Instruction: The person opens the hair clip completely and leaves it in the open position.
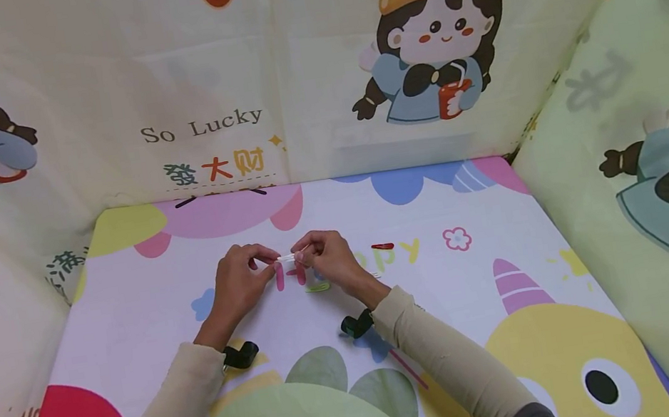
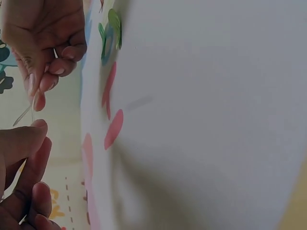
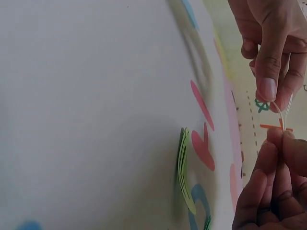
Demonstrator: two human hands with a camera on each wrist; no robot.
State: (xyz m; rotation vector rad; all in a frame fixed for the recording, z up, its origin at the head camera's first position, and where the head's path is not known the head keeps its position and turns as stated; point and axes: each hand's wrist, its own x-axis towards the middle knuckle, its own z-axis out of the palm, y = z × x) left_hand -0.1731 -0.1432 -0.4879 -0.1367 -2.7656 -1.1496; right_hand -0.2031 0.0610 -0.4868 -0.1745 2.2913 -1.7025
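Both hands meet over the table and hold a thin white hair clip (image 1: 286, 258) between them, above the surface. My left hand (image 1: 241, 280) pinches one end between thumb and index finger. At the other end, my right hand (image 1: 325, 257) pinches it likewise. In the left wrist view the white clip (image 2: 24, 115) shows two slim strips standing apart; the right wrist view shows the same split in the clip (image 3: 285, 114). A green hair clip (image 1: 318, 287) lies on the table just below the right hand, and a red hair clip (image 1: 382, 247) lies to its right.
A printed cloth (image 1: 438, 294) with cartoon figures covers the table. Printed fabric walls (image 1: 303, 83) stand behind and at both sides. Something small and white (image 1: 375, 275) lies beside the right wrist, partly hidden. Black wrist cameras (image 1: 240, 356) sit under both wrists.
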